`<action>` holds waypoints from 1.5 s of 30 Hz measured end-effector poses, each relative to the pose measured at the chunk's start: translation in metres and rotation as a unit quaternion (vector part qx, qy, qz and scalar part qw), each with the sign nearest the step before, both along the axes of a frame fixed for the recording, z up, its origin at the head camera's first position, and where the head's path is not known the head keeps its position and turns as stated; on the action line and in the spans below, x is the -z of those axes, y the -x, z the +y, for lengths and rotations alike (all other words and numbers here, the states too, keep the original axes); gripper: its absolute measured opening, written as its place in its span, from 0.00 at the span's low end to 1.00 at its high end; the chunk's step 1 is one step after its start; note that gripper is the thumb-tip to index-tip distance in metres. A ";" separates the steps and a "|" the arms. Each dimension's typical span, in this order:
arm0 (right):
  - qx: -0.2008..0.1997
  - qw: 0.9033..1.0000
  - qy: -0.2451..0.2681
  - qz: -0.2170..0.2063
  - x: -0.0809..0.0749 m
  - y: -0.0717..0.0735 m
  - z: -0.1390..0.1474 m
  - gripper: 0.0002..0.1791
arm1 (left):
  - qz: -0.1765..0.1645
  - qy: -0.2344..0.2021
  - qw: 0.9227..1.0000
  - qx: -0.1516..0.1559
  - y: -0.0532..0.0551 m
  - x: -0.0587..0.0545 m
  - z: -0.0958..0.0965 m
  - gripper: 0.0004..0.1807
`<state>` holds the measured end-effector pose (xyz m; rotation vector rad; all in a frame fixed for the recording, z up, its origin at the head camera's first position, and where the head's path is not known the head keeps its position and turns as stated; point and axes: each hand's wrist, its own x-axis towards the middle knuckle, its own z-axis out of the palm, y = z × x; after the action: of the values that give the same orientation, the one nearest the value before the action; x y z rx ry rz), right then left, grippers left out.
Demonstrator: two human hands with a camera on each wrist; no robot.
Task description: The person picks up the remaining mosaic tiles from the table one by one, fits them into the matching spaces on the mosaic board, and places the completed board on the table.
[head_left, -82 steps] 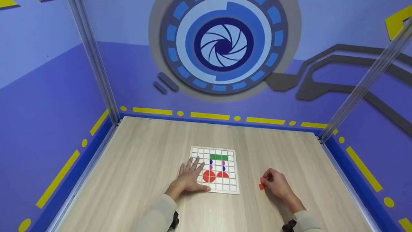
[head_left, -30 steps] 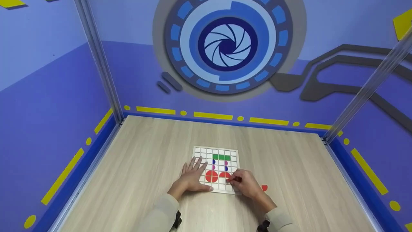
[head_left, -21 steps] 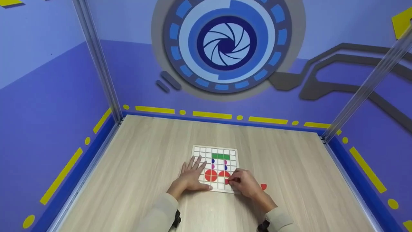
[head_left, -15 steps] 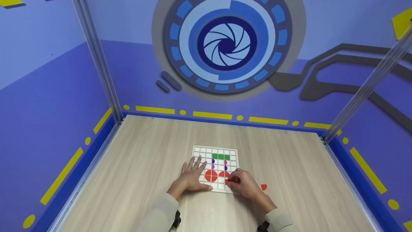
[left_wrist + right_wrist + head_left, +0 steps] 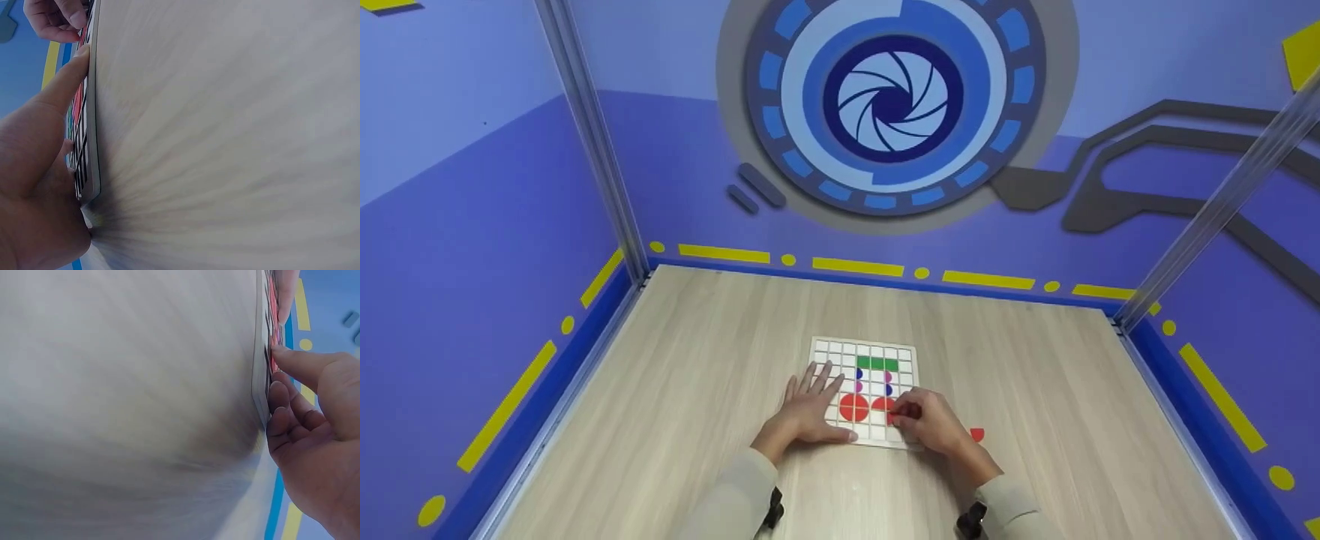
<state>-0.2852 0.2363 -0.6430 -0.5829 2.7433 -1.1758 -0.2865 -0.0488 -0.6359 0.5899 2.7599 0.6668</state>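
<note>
A white grid board [image 5: 877, 433] lies on the table with a red circle [image 5: 853, 408], a red half circle [image 5: 882, 404], a green strip [image 5: 877, 363] and small blue and pink half circles on it. My left hand [image 5: 808, 415] rests flat across the board's left side, fingers spread, thumb on the near edge. At the board's right side, my right hand [image 5: 936, 424] pinches a small red piece [image 5: 892, 418] just below the red half circle; the fingers hide most of it. In the right wrist view, thumb and fingertips of the right hand [image 5: 320, 433] meet at the board's surface.
One loose red quarter-circle piece [image 5: 977, 434] lies on the wooden table [image 5: 720, 337] to the right of the board, beside the right wrist. Blue-purple panels [image 5: 675, 172] and metal posts [image 5: 592, 135] enclose the back and sides.
From beside two red pieces on the table, my right hand has moved left onto the board with one of them. The other stayed behind. My left hand has kept its place.
</note>
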 end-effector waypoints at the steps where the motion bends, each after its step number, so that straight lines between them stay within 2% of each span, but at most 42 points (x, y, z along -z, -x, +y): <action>1: 0.001 1.000 0.001 0.000 0.000 0.000 0.000 0.06 | 0.001 0.002 1.000 0.000 0.000 0.000 0.000 0.63; 7: 0.006 1.000 0.012 0.003 -0.002 -0.002 0.002 0.07 | 0.002 0.006 1.000 0.000 0.000 -0.001 0.001 0.63; 11: 0.012 1.000 0.016 0.011 -0.009 -0.001 0.013 0.06 | -0.002 0.003 1.000 0.000 0.000 -0.001 0.001 0.63; 17: 0.054 0.998 0.000 0.021 -0.020 0.000 0.053 0.08 | -0.005 0.001 1.000 -0.001 -0.001 -0.002 0.001 0.63; 22: 0.087 0.996 -0.006 0.003 -0.020 -0.002 0.091 0.05 | -0.002 0.000 1.000 -0.003 0.000 -0.002 0.002 0.63; 29: 0.073 0.996 -0.049 0.021 -0.014 -0.015 0.130 0.04 | -0.007 -0.007 1.000 0.000 0.001 0.000 0.001 0.63; 36: 0.066 0.997 -0.046 0.004 -0.009 -0.028 0.140 0.10 | -0.003 0.008 1.000 -0.001 0.001 -0.003 0.000 0.63; 45: 0.069 0.997 -0.041 0.002 -0.005 -0.033 0.140 0.08 | 0.002 0.013 1.000 0.004 0.001 -0.005 0.002 0.63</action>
<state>-0.2525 0.3760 -0.6379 -0.3928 2.8592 -1.0823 -0.2874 -0.0470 -0.6314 0.5969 2.7632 0.6270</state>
